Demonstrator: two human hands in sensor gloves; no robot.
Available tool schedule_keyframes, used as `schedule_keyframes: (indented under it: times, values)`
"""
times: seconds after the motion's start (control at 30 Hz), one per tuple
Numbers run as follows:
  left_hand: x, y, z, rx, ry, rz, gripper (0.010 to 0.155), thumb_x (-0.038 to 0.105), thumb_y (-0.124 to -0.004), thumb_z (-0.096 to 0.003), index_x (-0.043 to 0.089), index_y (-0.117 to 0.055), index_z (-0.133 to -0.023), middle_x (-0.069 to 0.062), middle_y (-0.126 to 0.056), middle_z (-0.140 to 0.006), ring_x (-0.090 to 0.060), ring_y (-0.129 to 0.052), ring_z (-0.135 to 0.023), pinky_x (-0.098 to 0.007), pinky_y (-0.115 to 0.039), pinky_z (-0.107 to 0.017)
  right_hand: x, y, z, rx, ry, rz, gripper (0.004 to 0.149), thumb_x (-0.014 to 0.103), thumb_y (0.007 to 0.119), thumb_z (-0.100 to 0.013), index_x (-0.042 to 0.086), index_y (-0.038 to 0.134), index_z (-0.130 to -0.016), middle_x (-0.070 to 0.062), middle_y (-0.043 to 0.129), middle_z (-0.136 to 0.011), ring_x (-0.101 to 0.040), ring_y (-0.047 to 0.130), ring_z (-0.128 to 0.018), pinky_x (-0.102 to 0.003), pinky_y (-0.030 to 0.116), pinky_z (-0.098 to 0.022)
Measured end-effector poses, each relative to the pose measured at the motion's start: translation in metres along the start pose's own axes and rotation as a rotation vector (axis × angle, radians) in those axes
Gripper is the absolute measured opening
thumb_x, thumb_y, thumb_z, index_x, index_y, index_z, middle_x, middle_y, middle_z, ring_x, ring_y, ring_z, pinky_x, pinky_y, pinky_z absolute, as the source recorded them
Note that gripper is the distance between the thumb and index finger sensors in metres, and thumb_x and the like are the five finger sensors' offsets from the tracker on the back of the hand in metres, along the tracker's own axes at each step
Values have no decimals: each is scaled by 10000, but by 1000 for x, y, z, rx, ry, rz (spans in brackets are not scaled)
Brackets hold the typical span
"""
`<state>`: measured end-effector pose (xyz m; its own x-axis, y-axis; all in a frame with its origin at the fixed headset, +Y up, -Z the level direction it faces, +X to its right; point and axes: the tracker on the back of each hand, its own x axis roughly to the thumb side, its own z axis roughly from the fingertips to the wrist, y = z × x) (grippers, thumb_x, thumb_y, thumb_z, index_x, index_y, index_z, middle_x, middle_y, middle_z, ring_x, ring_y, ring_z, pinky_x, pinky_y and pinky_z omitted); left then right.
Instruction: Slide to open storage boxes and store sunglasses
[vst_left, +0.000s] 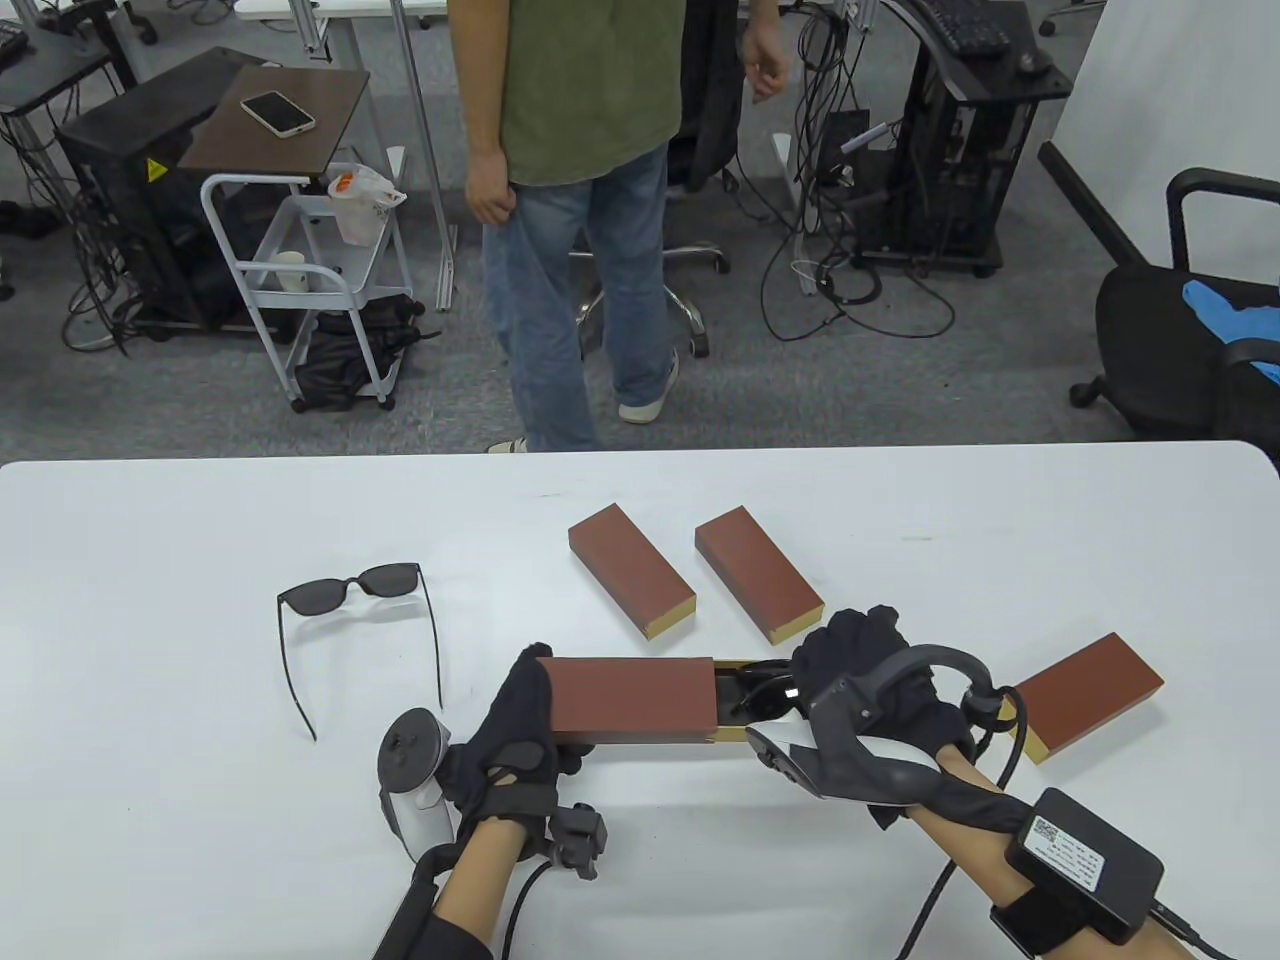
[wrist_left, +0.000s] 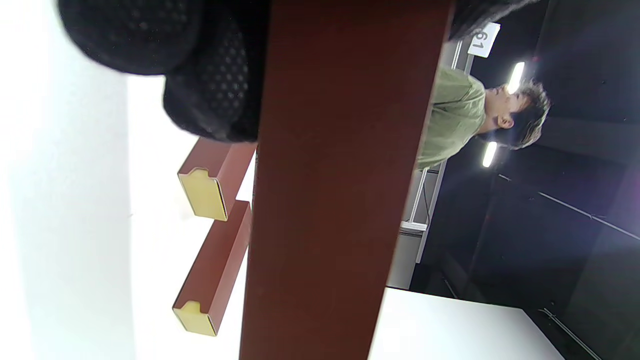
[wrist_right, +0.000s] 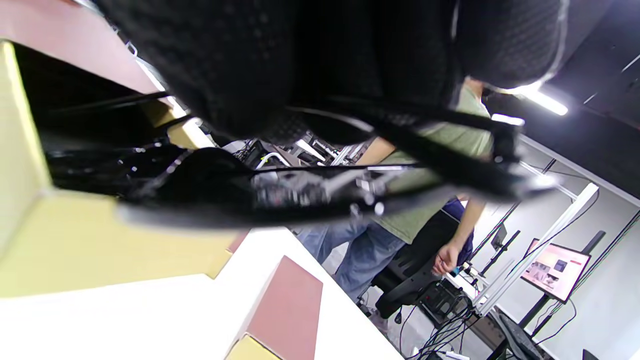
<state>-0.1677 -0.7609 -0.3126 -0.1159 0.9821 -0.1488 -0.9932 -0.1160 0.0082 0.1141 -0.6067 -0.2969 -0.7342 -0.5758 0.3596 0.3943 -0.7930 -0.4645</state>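
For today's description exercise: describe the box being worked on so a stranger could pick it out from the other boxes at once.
On the white table, look at the near edge, between the two gloved hands. The box lies there, its left end gripped by the left hand. Unlike the three closed boxes, its tray is slid out, with dark sunglasses inside.

Little text can be read. In the left wrist view, the number "61" is printed in dark digits on a small white tag (wrist_left: 484, 39) fixed at the top of a pale frame in the background; the digits are seen turned on their side. In the table view, a yellow triangular warning sign (vst_left: 155, 169) is stuck on a black cabinet at the left, but its symbol cannot be made out. A white label (vst_left: 1068, 847) with a code pattern and tiny lines is seen on the black box on the right forearm; its text is too small to be read.
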Motion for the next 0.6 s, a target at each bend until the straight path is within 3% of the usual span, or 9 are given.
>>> schedule_keyframes:
  times: [0.6]
  values:
    - [2, -11, 0, -100, -10, -11, 727, 605, -575, -514, 200, -490, -1112, -127, -897, -780, -249, -966, -478, -443, -822, -345, -4, 4, -16, 156, 48, -311, 377, 329, 934, -254, 305, 944, -631, -17, 993, -627, -281, 929, -594, -487, 778, -508]
